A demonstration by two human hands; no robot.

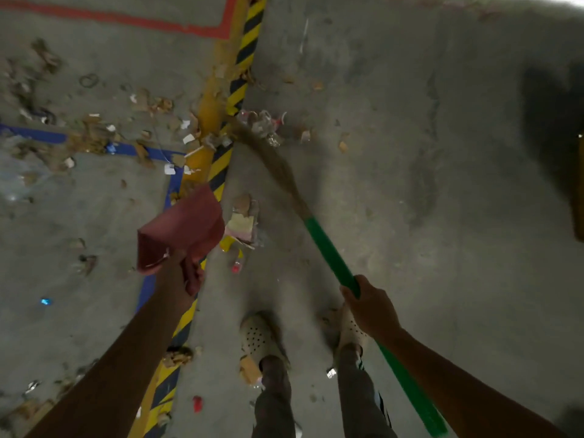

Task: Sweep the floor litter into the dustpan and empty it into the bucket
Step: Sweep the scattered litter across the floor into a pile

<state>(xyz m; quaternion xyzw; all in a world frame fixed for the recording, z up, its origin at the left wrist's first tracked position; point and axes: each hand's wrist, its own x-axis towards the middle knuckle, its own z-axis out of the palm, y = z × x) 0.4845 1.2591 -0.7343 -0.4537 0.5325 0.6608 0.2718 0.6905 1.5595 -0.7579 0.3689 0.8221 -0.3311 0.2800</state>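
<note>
Concrete floor [410, 184], cardboard scraps [94, 137] left of striped tape [249, 36], left hand [189, 276] gripping dustpan [186, 229], right hand [373, 305] gripping broom [328, 254], bristles touching plastic wrappers [262, 124]

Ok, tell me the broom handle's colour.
The broom handle is green, seen in the head view.

No readable text, labels or numbers anywhere.

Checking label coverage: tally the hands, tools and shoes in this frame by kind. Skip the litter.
hands: 2 (left hand, right hand)
broom: 1
dustpan: 1
shoes: 2 (left shoe, right shoe)
total: 6
</note>
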